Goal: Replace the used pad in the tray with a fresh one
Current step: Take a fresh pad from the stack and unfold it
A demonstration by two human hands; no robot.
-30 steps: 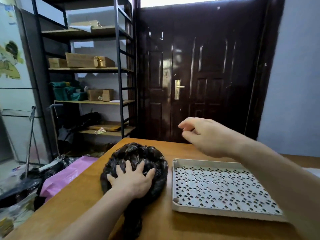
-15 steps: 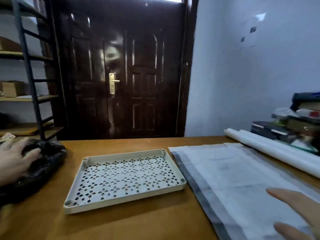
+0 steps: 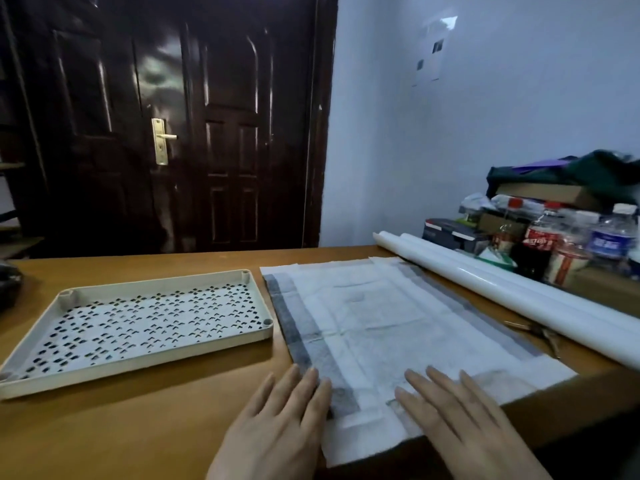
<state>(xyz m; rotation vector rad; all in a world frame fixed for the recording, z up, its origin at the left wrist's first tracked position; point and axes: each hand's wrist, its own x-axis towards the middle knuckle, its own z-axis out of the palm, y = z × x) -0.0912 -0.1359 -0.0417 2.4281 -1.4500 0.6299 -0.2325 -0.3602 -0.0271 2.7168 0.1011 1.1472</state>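
Note:
A cream tray (image 3: 256,336) with a perforated grid floor lies on the wooden table at the left, with no pad in it. To its right a flat white pad (image 3: 381,317) with grey borders is spread on the table. My left hand (image 3: 277,427) rests flat at the pad's near left corner, fingers extended and together. My right hand (image 3: 464,420) lies flat on the pad's near edge, fingers slightly apart. Neither hand grips anything. A black plastic bag (image 3: 8,285) is just visible at the far left edge.
A white roll (image 3: 519,292) lies along the pad's right side, with a metal tool (image 3: 540,332) between them. Bottles (image 3: 571,240), boxes and cloth are piled at the back right. The table's right edge (image 3: 588,393) is close by. A dark door (image 3: 194,126) stands behind.
The view has swung right from the black bag to the pad. My left hand left the bag and came to the pad's near corner. My right hand settled onto the pad's near edge.

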